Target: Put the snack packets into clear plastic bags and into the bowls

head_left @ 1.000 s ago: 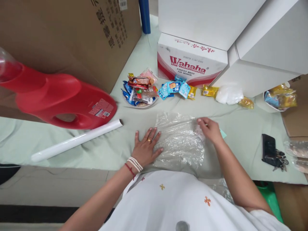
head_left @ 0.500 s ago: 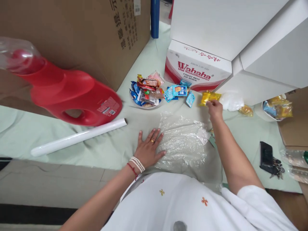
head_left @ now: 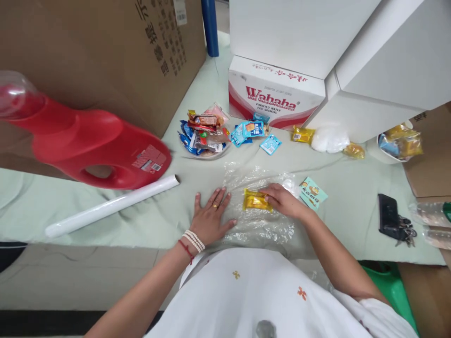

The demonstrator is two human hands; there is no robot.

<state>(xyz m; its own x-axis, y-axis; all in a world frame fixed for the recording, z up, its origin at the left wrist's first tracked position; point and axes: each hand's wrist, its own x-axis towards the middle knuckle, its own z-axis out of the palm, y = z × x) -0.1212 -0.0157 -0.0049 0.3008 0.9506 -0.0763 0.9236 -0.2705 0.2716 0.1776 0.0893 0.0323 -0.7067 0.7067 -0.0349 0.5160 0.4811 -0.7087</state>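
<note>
My right hand [head_left: 283, 201] pinches one end of a yellow wrapped snack [head_left: 256, 200] over a crumpled clear plastic sheet [head_left: 269, 230]. Flat on the cloth, my left hand [head_left: 212, 217] has its fingers spread at the sheet's left edge and holds nothing. A light green packet [head_left: 313, 193] lies just right of my right hand. Farther back, a clear bowl [head_left: 207, 153] is heaped with several wrapped snacks. Blue packets [head_left: 252, 130] lie beside it, and another yellow packet [head_left: 302, 135] rests near a white plastic bundle [head_left: 330, 139].
A red jug [head_left: 102, 145] and a white roll [head_left: 112, 205] lie at left, by a large cardboard box [head_left: 105, 56]. A Wahaba-style white and red carton [head_left: 275, 96] stands behind. At right are a white tub [head_left: 378, 149] of packets, a black phone [head_left: 388, 216] and keys [head_left: 406, 233].
My right hand has brought a yellow snack from the back near the carton to above the plastic sheet. The light green packet has come into fuller view. My left hand stays flat.
</note>
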